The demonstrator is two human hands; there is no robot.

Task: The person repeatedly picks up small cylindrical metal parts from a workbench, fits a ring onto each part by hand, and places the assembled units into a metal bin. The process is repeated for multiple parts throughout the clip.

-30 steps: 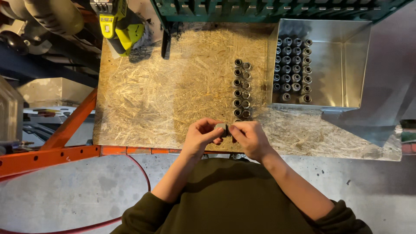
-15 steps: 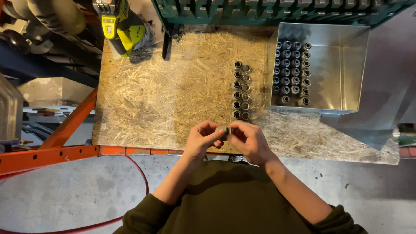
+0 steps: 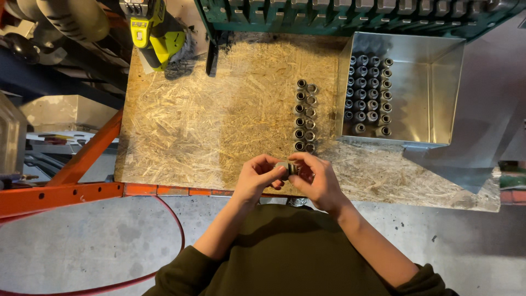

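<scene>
Both hands, the left hand (image 3: 257, 174) and right hand (image 3: 318, 178), stayed clenched on 1 small metal fitting (image 3: 286, 168) above the counter (image 3: 192, 126) edge, nothing shifting meanwhile.

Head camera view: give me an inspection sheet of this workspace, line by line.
Surface: chipboard bench top on an orange steel frame, bare over its left part.
Job's things: one small metal fitting held between both hands; a double row of similar fittings standing on the board; more fittings in rows inside a metal tray.
Clutter: a yellow-green power tool at the back edge.
Grippers: left hand and right hand both pinch the fitting, at the near edge.
Cables: a red hose or cable on the floor.
Surroundings: concrete floor; a green rack behind the bench.
</scene>
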